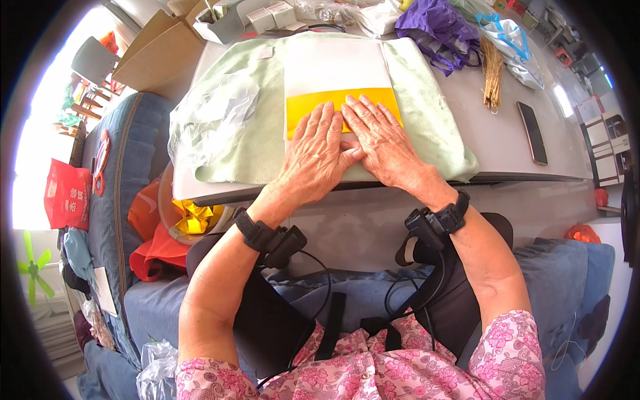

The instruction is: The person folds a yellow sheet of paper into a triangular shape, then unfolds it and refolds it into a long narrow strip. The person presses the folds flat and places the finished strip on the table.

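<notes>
A strip of shiny golden-yellow paper lies across the lower part of a white sheet. Both rest on a pale green cloth spread over the table. My left hand lies flat with its fingertips on the yellow paper, fingers stretched away from me. Beside it, my right hand is laid flat on the same paper, its fingers slanting toward the left. The two thumbs meet or nearly meet at the near edge. Neither hand grips anything; the palms hide part of the paper's near edge.
Crumpled clear plastic covers the cloth's left side. Rightward are a purple bag, a straw bundle and a phone. A cardboard box stands at far left. Below the table's left edge, a tub holds folded gold paper.
</notes>
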Demonstrator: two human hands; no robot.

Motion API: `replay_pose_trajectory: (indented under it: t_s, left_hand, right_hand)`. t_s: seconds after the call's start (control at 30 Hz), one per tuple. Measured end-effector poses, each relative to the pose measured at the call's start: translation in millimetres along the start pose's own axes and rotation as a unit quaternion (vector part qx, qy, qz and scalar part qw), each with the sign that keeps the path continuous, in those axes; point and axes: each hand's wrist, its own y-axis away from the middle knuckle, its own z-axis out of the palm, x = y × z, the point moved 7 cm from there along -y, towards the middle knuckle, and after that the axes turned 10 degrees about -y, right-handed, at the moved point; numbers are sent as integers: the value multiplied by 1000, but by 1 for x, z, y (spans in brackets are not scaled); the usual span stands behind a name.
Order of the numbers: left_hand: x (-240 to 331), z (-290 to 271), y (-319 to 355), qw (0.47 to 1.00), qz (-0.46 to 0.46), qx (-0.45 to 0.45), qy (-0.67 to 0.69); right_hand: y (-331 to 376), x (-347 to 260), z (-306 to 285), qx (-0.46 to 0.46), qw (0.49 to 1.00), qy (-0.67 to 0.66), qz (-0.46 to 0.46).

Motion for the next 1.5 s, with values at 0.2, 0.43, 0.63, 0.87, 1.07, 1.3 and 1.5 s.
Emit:
replay_pose_trajectory:
  t_s: [0.2,0.43,0.63,0.87,1.07,1.3,1.5]
  left_hand:
    - [3,-3,0,999,23,40,-14]
    - [5,0,-1,999,26,33,-30]
    - [5,-3,1,998,25,37,-41]
    - [7,-5,0,998,28,30,-55]
    - [6,-3,1,998,27,4,-57]
    - [5,-4,2,998,23,-6,-56]
    - [5,-4,3,998,35,25,-53]
  right_hand:
    - [-7,8,-3,26,995,-92,39]
    - [-9,10,-8,113,986,-104,59]
    - [-12,11,-7,122,978,-127,108]
    - [-9,15,-8,159,978,-97,97]
    - [0,33,-11,141,977,-69,148]
    - [21,60,-23,137,970,-100,175]
    - [33,67,-35,142,972,-61,175]
